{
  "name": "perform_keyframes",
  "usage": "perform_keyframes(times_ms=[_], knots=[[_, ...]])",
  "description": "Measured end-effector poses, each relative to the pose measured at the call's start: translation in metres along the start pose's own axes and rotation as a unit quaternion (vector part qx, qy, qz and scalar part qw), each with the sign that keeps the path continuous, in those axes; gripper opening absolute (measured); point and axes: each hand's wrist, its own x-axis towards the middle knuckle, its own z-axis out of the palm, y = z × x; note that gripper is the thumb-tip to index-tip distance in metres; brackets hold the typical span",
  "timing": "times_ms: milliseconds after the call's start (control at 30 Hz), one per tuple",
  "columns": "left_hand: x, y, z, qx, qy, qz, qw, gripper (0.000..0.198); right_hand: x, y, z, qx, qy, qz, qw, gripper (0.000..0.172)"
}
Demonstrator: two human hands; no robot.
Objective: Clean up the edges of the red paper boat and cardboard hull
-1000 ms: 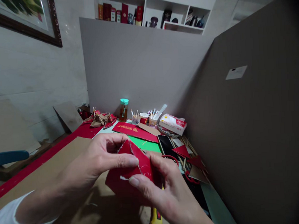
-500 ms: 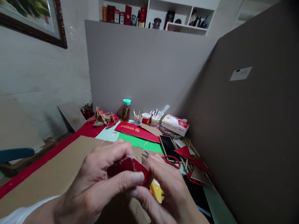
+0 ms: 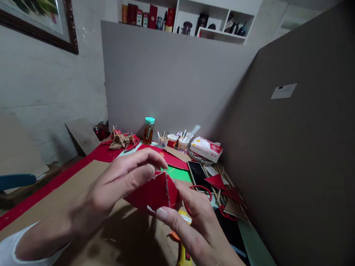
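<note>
Your two hands pinch folded red card at lower centre.
Left hand (image 3: 120, 184) and right hand (image 3: 198, 224) each grip the red card piece (image 3: 153, 194) above a yellow utility knife (image 3: 184, 261).

A bottle with a teal cap (image 3: 149, 130) stands at the back of the desk (image 3: 34, 198), beside paper cups of sticks and pens (image 3: 173, 141). A tissue pack (image 3: 207, 147), a black phone (image 3: 198, 172) and red-handled scissors (image 3: 202, 189) lie to the right. A yellow utility knife (image 3: 183, 261) lies nearest.
</note>
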Motion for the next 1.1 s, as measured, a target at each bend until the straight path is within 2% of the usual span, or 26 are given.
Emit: perform_keyframes(times_ms=[67, 167, 267, 400, 500, 567, 633, 700, 800, 867, 1033, 1100], knots=[[0.002, -0.002, 0.001, 0.002, 0.022, -0.009, 1.0, 0.032, -0.001, -0.001, 0.001, 0.016, 0.014, 0.004, 1.0, 0.024], [0.001, -0.001, 0.003, 0.007, 0.004, -0.019, 1.0, 0.03, -0.001, -0.003, -0.003, 0.037, -0.021, -0.013, 0.999, 0.023], [-0.003, 0.001, 0.004, -0.029, -0.003, -0.035, 0.999, 0.026, 0.0, -0.007, -0.01, 0.096, -0.044, -0.011, 0.994, 0.036], [-0.004, -0.005, 0.002, -0.049, -0.029, -0.049, 0.997, 0.023, 0.0, -0.007, -0.013, 0.249, -0.052, 0.046, 0.966, 0.049], [-0.003, -0.008, 0.0, -0.05, -0.043, -0.046, 0.997, 0.021, -0.001, -0.003, -0.007, 0.306, -0.048, 0.046, 0.95, 0.047], [-0.002, -0.007, -0.001, -0.023, -0.044, -0.054, 0.997, 0.025, -0.001, -0.001, -0.003, 0.329, -0.007, 0.011, 0.944, 0.041], [-0.002, -0.005, -0.001, 0.004, -0.036, -0.063, 0.997, 0.028, -0.001, 0.0, 0.0, 0.325, 0.062, -0.028, 0.943, 0.037], [-0.001, -0.004, -0.001, 0.003, -0.016, -0.064, 0.998, 0.03, 0.001, 0.001, -0.001, 0.306, 0.13, -0.026, 0.943, 0.028], [0.002, -0.007, -0.001, -0.037, 0.006, -0.069, 0.997, 0.031, 0.006, 0.004, -0.007, 0.3, 0.19, 0.009, 0.935, 0.011], [0.003, -0.01, -0.001, -0.063, -0.008, -0.08, 0.995, 0.031, 0.01, 0.007, -0.012, 0.304, 0.204, 0.019, 0.931, 0.02], [0.005, -0.011, -0.001, -0.123, -0.045, -0.108, 0.986, 0.033, 0.013, 0.013, -0.019, 0.31, 0.166, 0.038, 0.935, 0.05], [0.005, -0.011, -0.002, -0.127, -0.059, -0.119, 0.983, 0.035, 0.013, 0.013, -0.023, 0.289, 0.186, 0.036, 0.938, 0.058]])
